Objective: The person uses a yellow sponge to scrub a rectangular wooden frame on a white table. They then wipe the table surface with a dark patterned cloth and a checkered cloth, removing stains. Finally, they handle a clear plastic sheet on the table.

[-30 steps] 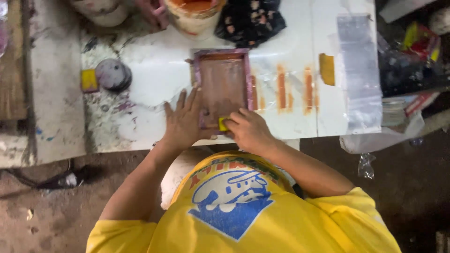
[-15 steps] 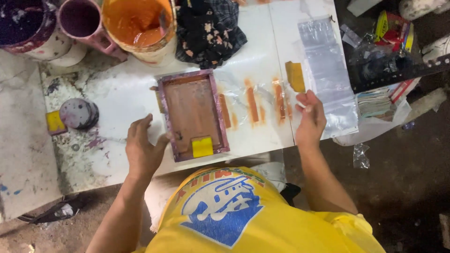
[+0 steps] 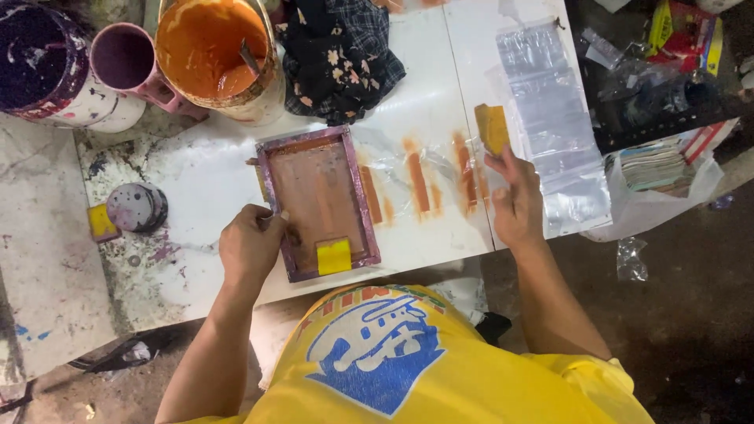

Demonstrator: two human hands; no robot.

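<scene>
From the head view, I saw my left hand (image 3: 250,245) curled over the left edge of the purple-framed printing screen (image 3: 318,202), fingers closed on the frame, which lay flat on the white table (image 3: 212,177). A small yellow squeegee (image 3: 334,256) rested inside the screen at its near end, touched by neither hand. My right hand (image 3: 514,200) was to the right of the screen, well apart from it, fingers pinched on an orange-stained yellow card (image 3: 492,128) held upright above the table. Just right of that hand lay a stack of clear plastic bags (image 3: 550,118). Between screen and right hand, several orange ink stripes (image 3: 419,181) marked the table surface. At the far side stood 1 orange paint bucket (image 3: 216,49) with a stick in it, 1 pink mug (image 3: 126,59) to its left and a dark purple bucket (image 3: 39,67) further left. A dark floral cloth (image 3: 342,51) lay right of the orange bucket. On the near left sat a round grey lid (image 3: 135,206) beside a small yellow block (image 3: 101,221).
</scene>
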